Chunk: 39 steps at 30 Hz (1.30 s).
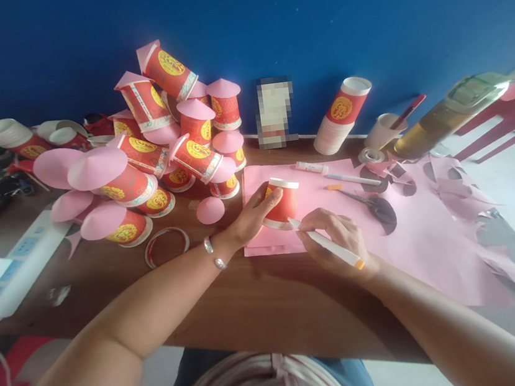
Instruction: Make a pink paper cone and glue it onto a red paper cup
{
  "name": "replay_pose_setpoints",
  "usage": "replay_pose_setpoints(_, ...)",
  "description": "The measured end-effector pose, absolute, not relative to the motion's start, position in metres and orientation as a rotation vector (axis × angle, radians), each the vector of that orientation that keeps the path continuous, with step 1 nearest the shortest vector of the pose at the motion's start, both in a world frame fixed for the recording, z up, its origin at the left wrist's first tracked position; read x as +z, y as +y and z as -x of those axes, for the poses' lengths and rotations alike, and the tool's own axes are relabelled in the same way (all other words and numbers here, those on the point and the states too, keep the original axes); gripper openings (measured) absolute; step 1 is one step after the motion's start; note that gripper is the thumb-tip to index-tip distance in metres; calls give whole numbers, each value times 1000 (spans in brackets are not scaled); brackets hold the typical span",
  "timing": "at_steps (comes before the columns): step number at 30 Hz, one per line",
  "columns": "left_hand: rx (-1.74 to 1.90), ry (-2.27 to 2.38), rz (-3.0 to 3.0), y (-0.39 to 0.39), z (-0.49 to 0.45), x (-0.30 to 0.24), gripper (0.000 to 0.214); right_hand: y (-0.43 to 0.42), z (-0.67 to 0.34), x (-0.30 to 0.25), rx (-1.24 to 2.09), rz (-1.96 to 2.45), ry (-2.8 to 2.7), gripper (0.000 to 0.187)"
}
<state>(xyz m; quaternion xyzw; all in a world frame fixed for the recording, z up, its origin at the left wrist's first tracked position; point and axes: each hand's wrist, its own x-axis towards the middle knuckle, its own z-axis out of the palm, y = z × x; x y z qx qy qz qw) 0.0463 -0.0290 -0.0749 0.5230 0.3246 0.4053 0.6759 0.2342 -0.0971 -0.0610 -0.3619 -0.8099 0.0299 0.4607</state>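
Observation:
Wrapped round a red paper cup (289,203) with a white rim is my left hand (258,215), which wears a silver bracelet at the wrist. The cup is just above pink paper sheets (254,243). A white pen with an orange end (332,247) is gripped in my right hand (338,236), its tip at the cup's lower edge. Beyond the hands lie a white marker (311,167), a thin pen (354,179) and scissors with dark handles (379,208).
Several red cups with pink cone tops (199,156) are piled at left. A tape roll (166,247) and white power strip (22,262) lie nearer. At the back right stand stacked cups (342,114) and a gold-coloured bottle (440,117). Pink paper scraps (458,184) cover the right side.

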Motion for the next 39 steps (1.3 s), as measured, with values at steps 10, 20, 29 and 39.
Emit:
replay_pose_setpoints(10, 902, 754, -1163, -30, -46, -71, 48, -97, -234, -63, 16, 918, -1955, 16)
replay_pose_setpoints(20, 914, 738, -1156, -29, -46, -73, 48, -99, -234, -60, 49, 916, -1992, 14)
replay_pose_setpoints(29, 928, 732, -1187, -29, -46, -75, 47, -100, -233, -66, 50, 877, -2001, 17)
replay_pose_setpoints(39, 925, 742, -1180, -28, -46, -77, 45, -100, -232, -62, 59, 852, -2024, 15)
